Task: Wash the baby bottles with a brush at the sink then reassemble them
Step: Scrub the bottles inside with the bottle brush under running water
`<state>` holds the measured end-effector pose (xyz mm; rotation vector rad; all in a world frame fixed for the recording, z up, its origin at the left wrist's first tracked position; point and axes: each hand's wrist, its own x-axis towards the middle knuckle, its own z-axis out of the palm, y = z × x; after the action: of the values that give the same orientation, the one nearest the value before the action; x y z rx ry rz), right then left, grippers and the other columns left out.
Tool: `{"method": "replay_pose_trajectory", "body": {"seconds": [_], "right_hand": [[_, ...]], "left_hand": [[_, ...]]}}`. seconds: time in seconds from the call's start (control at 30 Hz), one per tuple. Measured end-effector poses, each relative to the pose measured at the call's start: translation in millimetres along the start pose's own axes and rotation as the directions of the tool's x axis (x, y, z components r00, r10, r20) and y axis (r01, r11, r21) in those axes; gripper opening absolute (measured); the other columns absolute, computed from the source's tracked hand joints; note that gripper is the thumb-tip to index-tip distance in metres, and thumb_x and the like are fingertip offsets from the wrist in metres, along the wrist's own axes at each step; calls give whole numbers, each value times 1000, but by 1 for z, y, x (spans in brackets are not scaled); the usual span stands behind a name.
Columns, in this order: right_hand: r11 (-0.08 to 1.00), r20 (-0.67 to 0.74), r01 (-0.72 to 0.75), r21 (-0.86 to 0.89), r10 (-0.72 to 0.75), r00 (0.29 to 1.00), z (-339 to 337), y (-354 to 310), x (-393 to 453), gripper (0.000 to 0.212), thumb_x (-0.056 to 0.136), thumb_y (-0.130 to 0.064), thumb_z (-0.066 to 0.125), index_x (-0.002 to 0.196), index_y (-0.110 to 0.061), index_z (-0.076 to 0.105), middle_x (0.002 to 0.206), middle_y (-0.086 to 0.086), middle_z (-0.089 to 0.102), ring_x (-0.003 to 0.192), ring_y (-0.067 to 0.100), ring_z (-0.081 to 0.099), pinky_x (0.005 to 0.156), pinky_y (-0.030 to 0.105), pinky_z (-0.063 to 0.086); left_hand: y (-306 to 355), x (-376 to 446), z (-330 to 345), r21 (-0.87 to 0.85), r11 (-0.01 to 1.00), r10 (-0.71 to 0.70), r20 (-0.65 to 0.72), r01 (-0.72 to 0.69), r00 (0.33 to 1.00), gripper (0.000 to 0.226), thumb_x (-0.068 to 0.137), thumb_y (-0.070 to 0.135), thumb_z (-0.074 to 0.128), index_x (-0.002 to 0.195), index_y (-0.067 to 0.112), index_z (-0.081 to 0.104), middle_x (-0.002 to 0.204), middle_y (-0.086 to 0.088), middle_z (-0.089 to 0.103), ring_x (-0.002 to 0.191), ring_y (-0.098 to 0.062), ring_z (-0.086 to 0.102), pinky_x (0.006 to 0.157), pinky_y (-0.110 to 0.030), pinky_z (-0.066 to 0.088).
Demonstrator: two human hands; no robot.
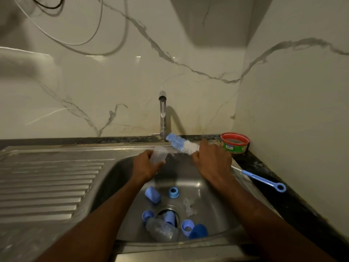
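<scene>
A stainless steel sink seen from above, with its ribbed draining board to the left of the basin. Above the basin's back edge, the left hand curls its fingers around a clear plastic baby bottle, its open mouth tipped up toward the tap, which is running. Just right of the bottle, the right hand grips a blue-and-white bottle brush at the base of its bristles, the bristle head pointing left under the water (its long blue handle trails out over the counter to the right of the sink). On the basin floor lie a second clear bottle, several blue collars and caps, and clear teats.

The held bottle looks light, fairly stiff and slippery when wet; a wrap around its body seems the safest hold.

Right of the tap, on the counter, stands a round red-and-green tub; its label is too blurred to read.
</scene>
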<state>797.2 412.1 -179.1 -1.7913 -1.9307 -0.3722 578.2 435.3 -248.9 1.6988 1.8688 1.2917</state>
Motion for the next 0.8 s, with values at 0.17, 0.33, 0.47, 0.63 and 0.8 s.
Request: {"method": "replay_pose_trajectory", "body": {"seconds": [0.17, 0.33, 0.47, 0.63, 0.8], "right_hand": [[991, 6, 122, 48, -123, 992, 11, -11, -3, 29, 100, -46, 51, 120, -25, 54, 103, 1, 68, 86, 19, 63, 66, 32, 43], [988, 29, 148, 49, -149, 988, 13, -27, 4, 29, 103, -43, 49, 125, -24, 50, 105, 2, 67, 87, 20, 64, 68, 33, 48], [985, 13, 160, 56, -161, 987, 14, -17, -5, 32, 102, -48, 47, 128, -29, 50, 106, -1, 68, 89, 18, 63, 66, 31, 38], [985, 1, 146, 87, -147, 989, 15, -18, -4, 34, 104, -46, 45, 132, -28, 48, 110, 1, 69, 93, 19, 65, 67, 30, 38], [986, -20, 129, 108, -127, 992, 17, -20, 4, 32, 103, -47, 47, 129, -28, 49, 111, 1, 70, 91, 19, 66, 70, 34, 53]], "left_hand": [[4, -3, 12, -67, 995, 77, -23, -78, 997, 49, 84, 27, 82, 127, 14, 62, 122, 1, 66, 110, -13, 63, 90, -24, 47], [16, -7, 18, -60, 971, 236, 60, -233, 970, 49, 83, 28, 82, 127, 19, 63, 115, 12, 62, 103, -1, 57, 84, -11, 44], [2, 5, 10, -215, 976, -31, -109, 7, 994, 33, 85, 34, 79, 112, 19, 68, 105, 4, 71, 94, -9, 67, 89, -35, 58], [3, 3, 3, -220, 967, 105, -101, -126, 989, 45, 85, 32, 80, 126, 22, 62, 115, 7, 67, 97, 0, 64, 87, -24, 56], [9, 0, 10, -92, 950, 294, -52, -298, 954, 51, 82, 29, 83, 128, 20, 63, 119, 14, 62, 101, 4, 59, 89, -11, 48]]}}
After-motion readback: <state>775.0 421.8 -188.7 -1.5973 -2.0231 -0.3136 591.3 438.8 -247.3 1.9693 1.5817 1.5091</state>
